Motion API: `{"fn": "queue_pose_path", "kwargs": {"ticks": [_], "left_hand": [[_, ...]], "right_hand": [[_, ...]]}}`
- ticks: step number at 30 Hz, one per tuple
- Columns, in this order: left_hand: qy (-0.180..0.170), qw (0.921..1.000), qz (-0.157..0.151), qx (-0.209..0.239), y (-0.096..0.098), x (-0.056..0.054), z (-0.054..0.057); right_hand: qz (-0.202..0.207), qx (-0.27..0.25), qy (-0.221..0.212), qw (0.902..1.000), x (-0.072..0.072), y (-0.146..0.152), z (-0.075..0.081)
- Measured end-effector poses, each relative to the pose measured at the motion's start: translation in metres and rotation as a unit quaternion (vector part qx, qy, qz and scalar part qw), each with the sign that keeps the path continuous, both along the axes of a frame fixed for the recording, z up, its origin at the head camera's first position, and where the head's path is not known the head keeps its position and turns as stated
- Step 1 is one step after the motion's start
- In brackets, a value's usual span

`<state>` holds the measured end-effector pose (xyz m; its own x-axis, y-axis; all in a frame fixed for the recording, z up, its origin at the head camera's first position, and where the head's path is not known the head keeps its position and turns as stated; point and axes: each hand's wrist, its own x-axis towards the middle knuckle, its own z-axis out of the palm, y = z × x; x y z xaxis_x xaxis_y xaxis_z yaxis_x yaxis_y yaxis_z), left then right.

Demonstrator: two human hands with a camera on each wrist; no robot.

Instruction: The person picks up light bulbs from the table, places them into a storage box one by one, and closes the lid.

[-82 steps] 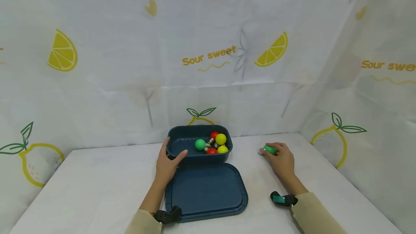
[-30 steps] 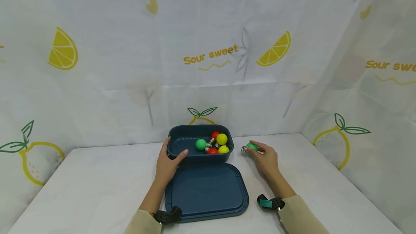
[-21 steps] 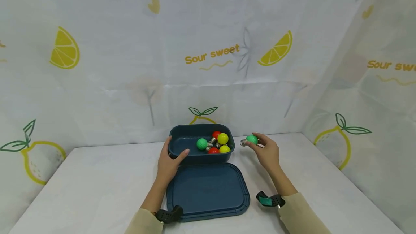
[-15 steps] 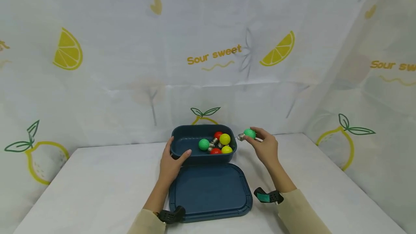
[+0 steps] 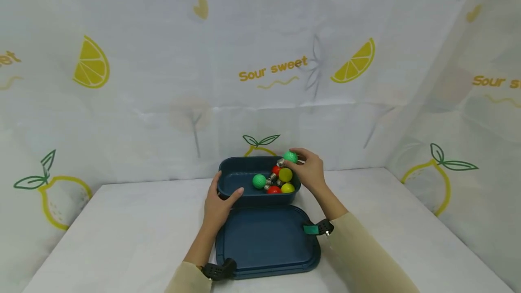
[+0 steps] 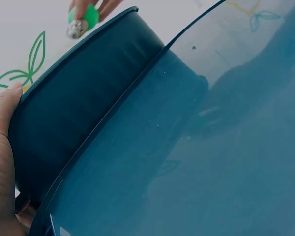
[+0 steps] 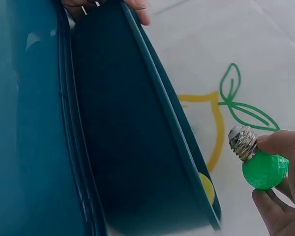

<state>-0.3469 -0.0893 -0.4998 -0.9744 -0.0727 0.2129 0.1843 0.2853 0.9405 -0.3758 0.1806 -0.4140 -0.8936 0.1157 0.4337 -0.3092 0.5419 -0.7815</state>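
A green light bulb (image 5: 291, 156) is pinched between the thumb and fingers of my right hand (image 5: 311, 173), above the back right corner of a dark blue plastic box (image 5: 256, 200). In the right wrist view the held bulb's screw base (image 7: 243, 143) points toward the box. My left hand (image 5: 217, 207) grips the left end of the box, thumb at the front rim. Inside the box, toward its right side, lie another green bulb (image 5: 259, 181), red bulbs (image 5: 274, 190) and yellow bulbs (image 5: 287, 188). Part of the left hand's fingers is hidden by the box.
A flat dark blue lid (image 5: 268, 238) lies on the white table (image 5: 142, 225) in front of the box. Behind stands a white cloth backdrop (image 5: 163, 139) printed with lemons, with another side of it at the right.
My right hand has lifted the green bulb off the table at the right and carried it left, over the box. The left hand has kept its hold on the box.
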Motion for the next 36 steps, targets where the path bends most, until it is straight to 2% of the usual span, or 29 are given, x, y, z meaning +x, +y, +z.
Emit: {"fn": "queue_pose_path", "kwargs": {"ticks": [6,14,22,28,31,36], "left_hand": [[0.0,0.9999,0.007,-0.009,-0.004,0.001,0.0],[-0.003,0.9999,0.008,-0.007,-0.002,0.0,0.001],[0.001,1.0,0.003,0.005,0.002,0.0,0.0],[-0.002,1.0,0.006,0.002,0.002,0.0,0.002],[0.0,1.0,0.007,0.002,0.001,0.0,0.001],[0.003,1.0,0.003,0.002,0.001,-0.001,0.0]], "right_hand": [[0.038,0.031,-0.005,0.9988,-0.018,-0.021,0.001],[0.047,0.1,-0.023,0.9936,-0.036,-0.034,-0.003],[0.053,0.108,-0.07,0.9902,-0.042,-0.039,-0.017],[0.047,0.121,-0.064,0.9895,-0.045,-0.041,-0.024],[0.047,0.156,-0.072,0.9841,-0.047,-0.043,-0.027],[0.056,0.219,-0.098,0.9692,-0.047,-0.045,-0.029]]}}
